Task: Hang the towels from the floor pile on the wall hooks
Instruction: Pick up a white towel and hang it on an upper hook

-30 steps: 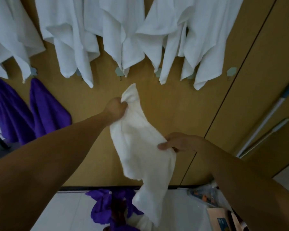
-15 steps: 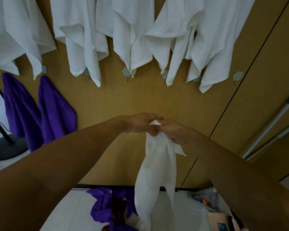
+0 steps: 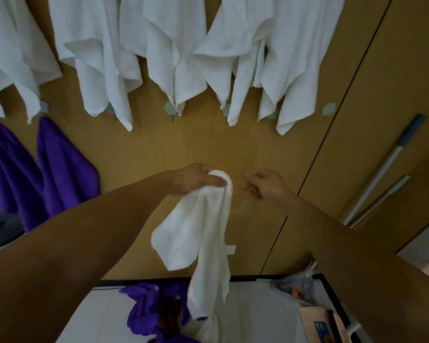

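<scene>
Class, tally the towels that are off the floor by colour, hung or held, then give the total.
White hanging towels: 5
Purple hanging towels: 2
White towel held in left hand: 1
Total: 8

The left hand point(image 3: 196, 179) grips the top of a towel point(image 3: 196, 243) that hangs down before the wall point(image 3: 183, 144). The right hand point(image 3: 265, 184) is just beside it, fingers curled; whether it pinches anything is unclear. Above hangs a row of white towels point(image 3: 159, 45), with purple towels point(image 3: 60, 164) at left and a pile point(image 3: 146, 313) on the floor.
</scene>
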`<state>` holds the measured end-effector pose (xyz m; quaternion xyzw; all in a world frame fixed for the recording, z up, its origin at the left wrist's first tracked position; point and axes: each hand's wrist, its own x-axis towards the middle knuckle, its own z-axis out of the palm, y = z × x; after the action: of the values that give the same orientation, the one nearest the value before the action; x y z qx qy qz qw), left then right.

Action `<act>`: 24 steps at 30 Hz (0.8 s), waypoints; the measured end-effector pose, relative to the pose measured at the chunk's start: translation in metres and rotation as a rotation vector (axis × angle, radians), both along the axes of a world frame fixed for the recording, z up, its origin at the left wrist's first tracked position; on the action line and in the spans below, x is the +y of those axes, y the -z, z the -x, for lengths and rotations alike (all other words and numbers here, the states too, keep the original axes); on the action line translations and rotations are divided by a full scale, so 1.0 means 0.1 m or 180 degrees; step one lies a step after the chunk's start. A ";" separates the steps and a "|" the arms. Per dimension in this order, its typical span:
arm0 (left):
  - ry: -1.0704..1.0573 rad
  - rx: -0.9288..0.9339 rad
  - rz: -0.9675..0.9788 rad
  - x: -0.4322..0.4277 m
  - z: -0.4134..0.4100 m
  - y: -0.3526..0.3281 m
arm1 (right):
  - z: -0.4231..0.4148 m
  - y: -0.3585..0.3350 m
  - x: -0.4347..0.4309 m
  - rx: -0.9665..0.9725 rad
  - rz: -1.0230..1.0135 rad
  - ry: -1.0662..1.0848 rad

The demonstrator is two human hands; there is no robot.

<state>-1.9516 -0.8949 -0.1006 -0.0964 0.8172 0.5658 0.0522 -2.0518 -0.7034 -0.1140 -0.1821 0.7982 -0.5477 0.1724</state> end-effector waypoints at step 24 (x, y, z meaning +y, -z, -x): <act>-0.0655 -0.0274 -0.0888 0.00 -0.16 -0.08 | -0.37 -0.01 -0.19 0.0397 0.0677 -0.0571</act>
<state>-1.9359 -0.8949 -0.0923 -0.1954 0.7136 0.6714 0.0418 -2.0150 -0.7228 -0.1126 -0.3036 0.7254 -0.5992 0.1505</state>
